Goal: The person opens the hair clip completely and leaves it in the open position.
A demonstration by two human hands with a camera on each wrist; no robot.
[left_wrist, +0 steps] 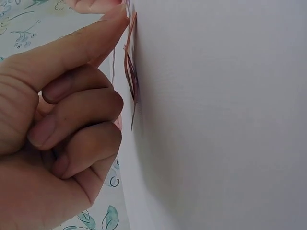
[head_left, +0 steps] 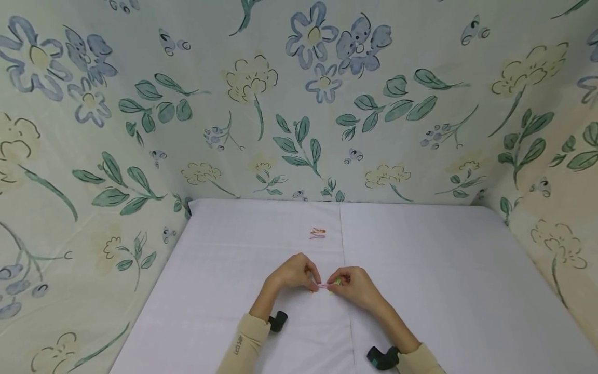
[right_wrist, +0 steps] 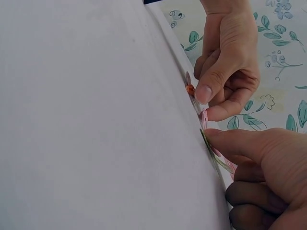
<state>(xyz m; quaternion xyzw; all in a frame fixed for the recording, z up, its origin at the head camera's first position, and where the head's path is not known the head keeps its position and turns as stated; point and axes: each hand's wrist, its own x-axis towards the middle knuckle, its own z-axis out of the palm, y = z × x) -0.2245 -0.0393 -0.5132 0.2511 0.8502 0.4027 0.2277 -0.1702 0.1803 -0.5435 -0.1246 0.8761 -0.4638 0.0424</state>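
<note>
A small pink clip (head_left: 323, 285), looking like a snap hair clip, is held between both hands over the white table. My left hand (head_left: 295, 271) pinches one end with thumb and forefinger. From the other side, my right hand (head_left: 357, 285) pinches the opposite end; the right wrist view shows the pink clip (right_wrist: 205, 117) bridging the fingertips. Beneath the right fingers lies a green clip (right_wrist: 218, 162), with more pink partly hidden there. An orange clip (right_wrist: 190, 89) lies by the left hand, and the left wrist view shows it edge-on as a thin orange-brown clip (left_wrist: 129, 67).
Farther back on the white-covered table (head_left: 420, 249), an orange clip (head_left: 318, 229) and a purple clip (head_left: 317, 237) lie close together. Floral cloth (head_left: 196, 104) hangs around the back and sides. A dark wrist camera (head_left: 279, 321) is worn on the left arm, another dark camera (head_left: 383, 358) on the right.
</note>
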